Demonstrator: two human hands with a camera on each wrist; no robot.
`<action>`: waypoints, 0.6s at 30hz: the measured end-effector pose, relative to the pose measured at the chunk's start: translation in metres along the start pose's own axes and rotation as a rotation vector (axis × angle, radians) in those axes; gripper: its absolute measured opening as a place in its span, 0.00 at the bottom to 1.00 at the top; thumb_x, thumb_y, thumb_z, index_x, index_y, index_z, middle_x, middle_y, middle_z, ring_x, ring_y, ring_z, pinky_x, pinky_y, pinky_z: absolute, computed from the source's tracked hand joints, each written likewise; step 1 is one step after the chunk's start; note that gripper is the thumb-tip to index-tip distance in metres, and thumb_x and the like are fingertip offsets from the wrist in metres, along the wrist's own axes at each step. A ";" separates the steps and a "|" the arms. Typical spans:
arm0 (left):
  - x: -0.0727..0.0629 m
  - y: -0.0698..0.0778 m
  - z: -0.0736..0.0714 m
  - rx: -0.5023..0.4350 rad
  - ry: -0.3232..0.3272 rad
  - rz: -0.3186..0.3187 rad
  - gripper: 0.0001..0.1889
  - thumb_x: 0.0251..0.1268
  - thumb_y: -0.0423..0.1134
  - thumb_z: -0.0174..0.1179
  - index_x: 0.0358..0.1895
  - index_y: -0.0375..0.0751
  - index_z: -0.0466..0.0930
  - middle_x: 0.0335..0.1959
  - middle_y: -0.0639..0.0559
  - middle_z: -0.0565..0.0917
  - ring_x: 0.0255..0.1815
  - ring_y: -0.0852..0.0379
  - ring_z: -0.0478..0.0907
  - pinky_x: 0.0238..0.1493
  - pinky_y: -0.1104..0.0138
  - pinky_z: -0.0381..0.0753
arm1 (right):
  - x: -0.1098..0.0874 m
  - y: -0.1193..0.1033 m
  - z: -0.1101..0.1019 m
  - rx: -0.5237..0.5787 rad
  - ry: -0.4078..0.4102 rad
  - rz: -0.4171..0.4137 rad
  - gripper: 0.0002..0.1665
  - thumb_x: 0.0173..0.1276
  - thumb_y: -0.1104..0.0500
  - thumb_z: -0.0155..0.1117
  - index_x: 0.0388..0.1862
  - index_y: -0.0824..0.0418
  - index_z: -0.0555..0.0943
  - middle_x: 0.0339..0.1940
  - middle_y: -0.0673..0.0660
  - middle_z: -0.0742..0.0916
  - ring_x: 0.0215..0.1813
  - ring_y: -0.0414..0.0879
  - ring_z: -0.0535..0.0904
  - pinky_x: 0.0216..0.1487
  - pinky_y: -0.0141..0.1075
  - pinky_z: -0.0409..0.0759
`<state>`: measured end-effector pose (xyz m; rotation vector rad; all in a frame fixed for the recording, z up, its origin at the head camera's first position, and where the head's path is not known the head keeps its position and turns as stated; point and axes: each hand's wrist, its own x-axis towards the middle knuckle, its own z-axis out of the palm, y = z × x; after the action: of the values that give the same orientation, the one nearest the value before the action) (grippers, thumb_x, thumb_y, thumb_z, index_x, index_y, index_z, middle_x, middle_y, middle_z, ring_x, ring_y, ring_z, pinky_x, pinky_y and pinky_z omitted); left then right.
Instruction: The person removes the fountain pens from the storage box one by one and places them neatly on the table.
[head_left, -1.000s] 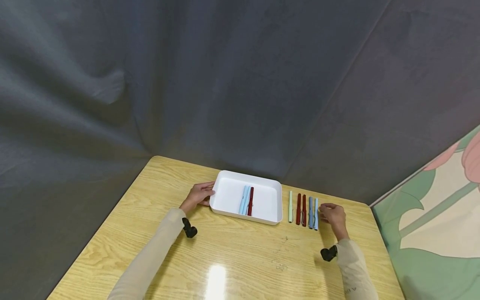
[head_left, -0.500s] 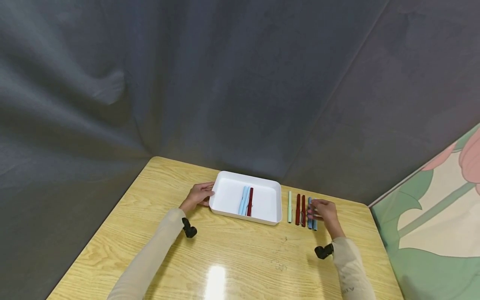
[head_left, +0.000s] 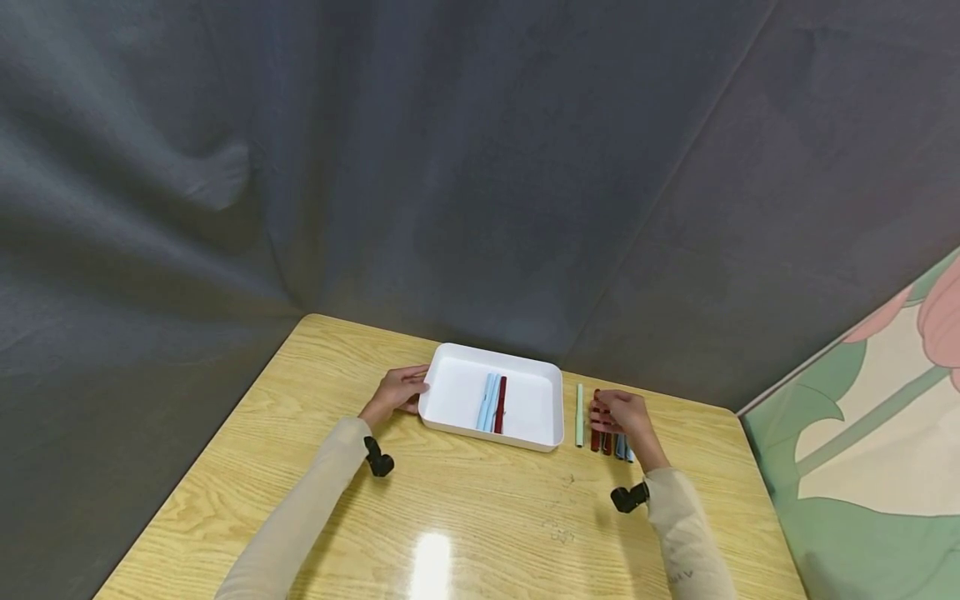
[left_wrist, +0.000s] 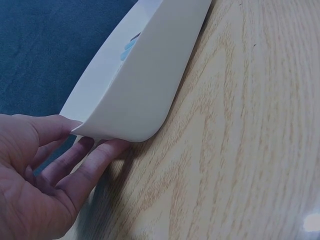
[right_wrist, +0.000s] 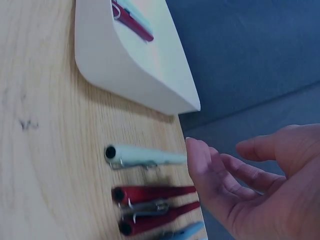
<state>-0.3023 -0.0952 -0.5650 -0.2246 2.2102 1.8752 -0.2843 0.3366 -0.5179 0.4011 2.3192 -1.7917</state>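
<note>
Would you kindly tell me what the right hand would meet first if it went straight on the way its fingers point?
Probably the pale green pen, next in line beyond the right hand; the hand's height is unclear, so it might pass over and reach the white tray instead.

Dark drapes (head_left: pixel 480 167) behind a wooden table (head_left: pixel 495 508) suggest a screened-off workspace.

Desk (head_left: pixel 352 533): yellowish wood grain, white glare (head_left: pixel 431 567), faint scribbles (head_left: pixel 560 532). Grey curtain (head_left: pixel 480 183) behind it, creased at left. Off right, I see a panel (head_left: pixel 900 475): pink flower (head_left: pixel 943 321), green leaves (head_left: pixel 885 546).
</note>
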 end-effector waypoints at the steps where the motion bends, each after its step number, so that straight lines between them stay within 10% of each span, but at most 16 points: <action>1: 0.000 0.000 0.000 -0.001 0.000 -0.002 0.27 0.73 0.29 0.62 0.74 0.38 0.75 0.64 0.31 0.82 0.43 0.50 0.90 0.24 0.69 0.87 | 0.001 -0.001 0.003 0.001 0.004 0.000 0.26 0.83 0.61 0.54 0.69 0.79 0.73 0.43 0.63 0.91 0.36 0.46 0.91 0.38 0.39 0.92; 18: 0.000 0.001 0.000 -0.005 0.016 -0.013 0.27 0.73 0.30 0.62 0.74 0.39 0.75 0.66 0.32 0.81 0.47 0.46 0.89 0.24 0.68 0.87 | 0.000 -0.013 0.048 0.028 -0.087 -0.043 0.24 0.83 0.61 0.54 0.67 0.79 0.74 0.53 0.75 0.86 0.40 0.52 0.91 0.48 0.50 0.91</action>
<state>-0.3023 -0.0951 -0.5642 -0.2546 2.2088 1.8789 -0.2889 0.2868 -0.5184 0.2739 2.2626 -1.8255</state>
